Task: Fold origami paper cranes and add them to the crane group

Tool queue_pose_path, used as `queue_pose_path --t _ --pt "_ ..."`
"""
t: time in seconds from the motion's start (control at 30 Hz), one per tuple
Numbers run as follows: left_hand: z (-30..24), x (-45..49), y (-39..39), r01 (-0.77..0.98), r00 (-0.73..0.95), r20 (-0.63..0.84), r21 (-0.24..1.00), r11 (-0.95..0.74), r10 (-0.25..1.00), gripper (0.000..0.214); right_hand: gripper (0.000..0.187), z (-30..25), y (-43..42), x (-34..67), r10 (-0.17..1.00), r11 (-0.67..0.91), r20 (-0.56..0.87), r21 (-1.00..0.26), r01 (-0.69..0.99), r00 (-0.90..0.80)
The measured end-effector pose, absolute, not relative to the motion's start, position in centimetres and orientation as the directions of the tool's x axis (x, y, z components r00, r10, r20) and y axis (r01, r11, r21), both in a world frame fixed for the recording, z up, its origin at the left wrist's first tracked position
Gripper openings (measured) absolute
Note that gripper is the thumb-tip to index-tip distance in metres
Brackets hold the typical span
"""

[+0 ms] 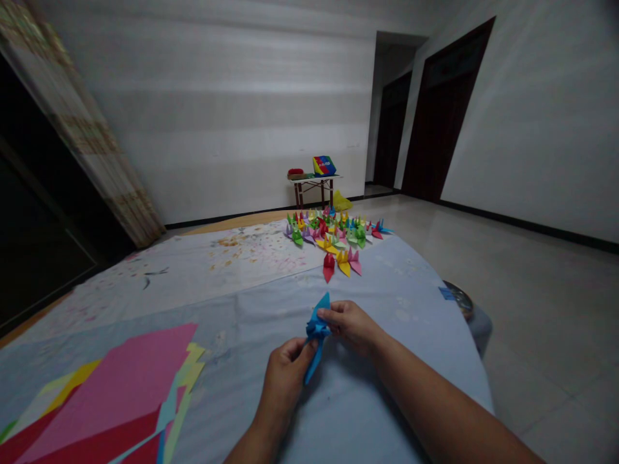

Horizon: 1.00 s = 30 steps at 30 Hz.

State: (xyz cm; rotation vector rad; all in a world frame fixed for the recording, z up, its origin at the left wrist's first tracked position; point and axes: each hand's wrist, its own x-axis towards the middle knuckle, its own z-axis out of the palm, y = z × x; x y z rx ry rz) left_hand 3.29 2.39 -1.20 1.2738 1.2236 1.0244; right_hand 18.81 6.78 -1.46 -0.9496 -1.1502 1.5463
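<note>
Left hand (285, 372) and right hand (354, 326) pinch blue folded paper (317, 329) over a cloth-covered table (416, 335) facing a white wall (217, 122).

Dim room interior. Pale rear wall (217, 129), banded with soft light, with a small table (309, 179) standing near its base; patterned curtain (84, 122) at left; two dark doors (447, 116) at right; glossy tiled floor (546, 316) edged by black skirting (532, 225).

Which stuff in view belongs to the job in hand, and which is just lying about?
Likely part of the job:
- blue folded paper, held by left hand and right hand
- coloured sheets, stacked
- finished-looking paper cranes

Likely just lying about:
- multicoloured box on side table
- yellow bag
</note>
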Motion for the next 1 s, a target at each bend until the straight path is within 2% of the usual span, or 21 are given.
queue_pose_path --t 0.4,0.53,0.73,0.83,1.0 --pt "-1.0 3.3 2.2 0.095 0.079 -0.063 0.994 0.055 0.995 0.045 0.036 -1.1 6.5 18.7 0.977 -0.087 -0.032 -0.963 -0.255 -0.213" --pt "-1.5 3.3 2.1 0.089 0.083 -0.040 0.995 0.033 0.996 0.040 0.036 -0.9 6.7 19.0 0.967 -0.083 -0.049 -0.989 -0.124 -0.250" --pt "-1.8 3.2 2.1 0.107 0.069 -0.076 0.992 0.068 0.995 0.044 0.044 -0.7 6.7 19.2 0.969 0.026 0.020 -0.999 0.020 -0.247" --pt "-1.7 3.2 2.2 0.107 0.069 -0.083 0.991 0.075 0.994 0.046 0.045 -0.8 6.6 19.2 0.962 -0.040 -0.036 -0.999 -0.009 -0.272" --pt "-1.5 3.1 2.3 0.083 0.081 -0.073 0.994 0.066 0.994 0.046 0.044 -1.1 6.4 19.0 0.931 -0.178 -0.101 -0.964 -0.196 -0.351"
